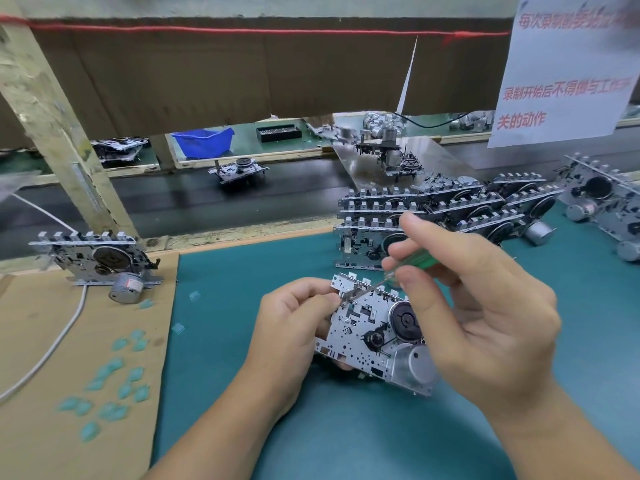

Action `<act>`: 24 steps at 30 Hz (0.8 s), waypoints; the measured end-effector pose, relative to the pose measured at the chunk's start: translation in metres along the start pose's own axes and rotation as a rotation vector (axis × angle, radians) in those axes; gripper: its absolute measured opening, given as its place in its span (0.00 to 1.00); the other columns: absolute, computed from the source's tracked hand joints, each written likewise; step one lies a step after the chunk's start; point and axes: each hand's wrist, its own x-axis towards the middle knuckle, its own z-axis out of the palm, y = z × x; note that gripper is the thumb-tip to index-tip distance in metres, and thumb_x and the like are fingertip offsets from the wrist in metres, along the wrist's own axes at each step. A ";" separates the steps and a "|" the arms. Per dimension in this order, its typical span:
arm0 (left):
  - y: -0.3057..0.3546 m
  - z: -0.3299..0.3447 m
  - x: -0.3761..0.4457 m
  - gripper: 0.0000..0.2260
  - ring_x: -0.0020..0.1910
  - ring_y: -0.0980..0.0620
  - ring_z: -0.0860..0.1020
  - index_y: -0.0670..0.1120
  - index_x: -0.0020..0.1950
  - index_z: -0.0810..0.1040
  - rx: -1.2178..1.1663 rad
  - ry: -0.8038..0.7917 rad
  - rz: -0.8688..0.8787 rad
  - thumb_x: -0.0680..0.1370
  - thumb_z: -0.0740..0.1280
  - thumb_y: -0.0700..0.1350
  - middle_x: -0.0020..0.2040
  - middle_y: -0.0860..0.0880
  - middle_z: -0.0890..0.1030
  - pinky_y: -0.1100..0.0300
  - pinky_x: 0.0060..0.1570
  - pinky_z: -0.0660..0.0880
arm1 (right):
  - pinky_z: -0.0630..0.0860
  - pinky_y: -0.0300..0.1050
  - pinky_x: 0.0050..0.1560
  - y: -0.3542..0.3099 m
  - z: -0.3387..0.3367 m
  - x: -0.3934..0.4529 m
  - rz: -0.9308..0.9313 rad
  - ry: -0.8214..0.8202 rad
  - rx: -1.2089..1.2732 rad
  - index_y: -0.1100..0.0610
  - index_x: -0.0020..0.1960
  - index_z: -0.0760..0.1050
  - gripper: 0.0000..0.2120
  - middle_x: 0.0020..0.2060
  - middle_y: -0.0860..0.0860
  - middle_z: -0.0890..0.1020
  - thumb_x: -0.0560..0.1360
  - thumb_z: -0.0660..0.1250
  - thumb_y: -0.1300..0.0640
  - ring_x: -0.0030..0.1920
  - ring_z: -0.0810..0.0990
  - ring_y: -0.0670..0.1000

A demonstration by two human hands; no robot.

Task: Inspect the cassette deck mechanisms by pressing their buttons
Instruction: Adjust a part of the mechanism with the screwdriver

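A metal cassette deck mechanism (pixel 363 337) with a black flywheel and a silver motor is tilted up over the teal mat. My left hand (pixel 291 323) grips its left edge, fingers curled round the plate. My right hand (pixel 467 299) holds a green-handled screwdriver (pixel 419 263), whose thin metal shaft slants down-left with its tip on the mechanism near the row of buttons along its top edge. My right palm covers the mechanism's right side.
Stacked mechanisms (pixel 446 209) lie behind my hands, with more at far right (pixel 602 199). One mechanism (pixel 100 258) stands on brown cardboard at left, beside a white cable (pixel 52 344) and several teal plastic bits (pixel 117 379). A dark conveyor belt (pixel 194 199) runs beyond.
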 end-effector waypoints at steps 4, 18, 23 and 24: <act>0.001 0.000 0.000 0.12 0.29 0.42 0.75 0.35 0.46 0.81 -0.034 -0.018 -0.011 0.70 0.69 0.43 0.35 0.34 0.77 0.54 0.27 0.75 | 0.81 0.49 0.44 0.002 0.001 0.000 -0.003 0.006 -0.037 0.63 0.64 0.76 0.16 0.49 0.57 0.83 0.77 0.70 0.68 0.46 0.84 0.59; 0.000 0.000 0.001 0.14 0.33 0.38 0.73 0.34 0.47 0.81 -0.019 -0.007 0.001 0.69 0.69 0.44 0.37 0.34 0.77 0.54 0.29 0.74 | 0.81 0.47 0.41 0.000 0.001 0.000 -0.015 0.035 -0.064 0.61 0.63 0.77 0.15 0.46 0.56 0.81 0.77 0.72 0.65 0.42 0.83 0.58; 0.002 0.001 -0.001 0.13 0.29 0.41 0.75 0.34 0.46 0.81 -0.042 -0.027 -0.011 0.70 0.69 0.43 0.35 0.33 0.78 0.55 0.26 0.75 | 0.82 0.47 0.40 0.000 0.002 0.001 -0.019 0.058 -0.054 0.60 0.63 0.77 0.15 0.47 0.56 0.81 0.77 0.72 0.66 0.41 0.83 0.59; 0.002 0.001 -0.001 0.12 0.29 0.41 0.75 0.34 0.46 0.81 -0.043 -0.030 -0.011 0.70 0.69 0.43 0.35 0.33 0.78 0.55 0.25 0.75 | 0.81 0.46 0.40 -0.001 0.002 0.001 -0.018 0.052 -0.060 0.60 0.63 0.77 0.15 0.46 0.56 0.81 0.77 0.72 0.65 0.41 0.83 0.58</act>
